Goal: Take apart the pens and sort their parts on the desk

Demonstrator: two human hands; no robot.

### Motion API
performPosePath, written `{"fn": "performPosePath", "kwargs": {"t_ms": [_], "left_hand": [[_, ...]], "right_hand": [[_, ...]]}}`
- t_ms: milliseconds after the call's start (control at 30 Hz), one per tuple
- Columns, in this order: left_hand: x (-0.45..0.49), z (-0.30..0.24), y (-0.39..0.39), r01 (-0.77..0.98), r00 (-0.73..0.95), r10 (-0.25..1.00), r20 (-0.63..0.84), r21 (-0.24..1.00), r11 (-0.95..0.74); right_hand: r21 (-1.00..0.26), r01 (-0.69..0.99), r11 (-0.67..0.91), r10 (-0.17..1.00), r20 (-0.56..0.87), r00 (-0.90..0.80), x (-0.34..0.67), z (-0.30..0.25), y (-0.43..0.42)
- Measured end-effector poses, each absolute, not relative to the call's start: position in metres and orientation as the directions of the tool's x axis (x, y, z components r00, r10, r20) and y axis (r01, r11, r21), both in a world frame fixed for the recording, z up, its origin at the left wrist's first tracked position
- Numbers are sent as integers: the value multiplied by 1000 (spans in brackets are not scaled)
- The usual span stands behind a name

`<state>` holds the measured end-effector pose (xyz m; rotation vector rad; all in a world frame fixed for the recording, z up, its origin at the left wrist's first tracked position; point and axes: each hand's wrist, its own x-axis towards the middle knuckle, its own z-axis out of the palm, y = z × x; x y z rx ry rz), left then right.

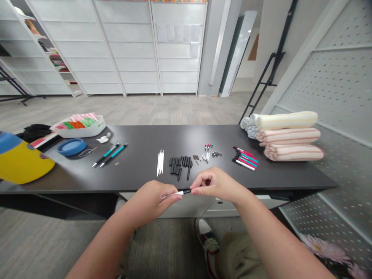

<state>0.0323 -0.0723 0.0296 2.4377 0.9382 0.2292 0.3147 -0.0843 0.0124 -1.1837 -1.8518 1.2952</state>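
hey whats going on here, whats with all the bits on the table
A person at a black table pinches a thin white tube in the left hand and a short black piece in the right hand. The two parts meet end to end just off the near edge. On the table lie a row of white tubes, a cluster of black pieces, some small parts and coloured pens. Two teal pens lie to the left, rolled towels at the far right.
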Motion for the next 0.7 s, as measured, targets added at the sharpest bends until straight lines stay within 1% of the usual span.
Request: {"fn": "performPosePath", "kwargs": {"t_ms": [67, 267, 333, 500, 533, 600, 700], "left_hand": [[19, 33, -67, 579, 729, 683, -39, 567, -585], [-9, 36, -57, 552, 619, 785, -2, 713, -433], [-7, 31, -57, 515, 577, 817, 24, 765, -386], [3, 15, -54, 345, 446, 894, 51, 912, -224], [4, 13, -52, 309, 424, 904, 53, 930, -200], [7, 10, -49, 247, 398, 916, 54, 955, -164], [9, 10, -47, 196, 395, 918, 47, 971, -134]], "right_hand": [[-943, 317, 107, 919, -27, -392, 318, 10, -83], [-984, 172, 43, 959, -7, -284, 316, 1, -78], [-980, 191, 52, 967, 2, -255, 313, -2, -78], [-927, 358, 116, 984, 59, -167, 314, -6, -79], [-912, 382, 148, 983, 94, -156, 315, -5, -80], [-864, 429, 264, 964, 220, -150, 313, 0, -81], [-699, 529, 480, 871, 452, -193, 306, 11, -85]]}}
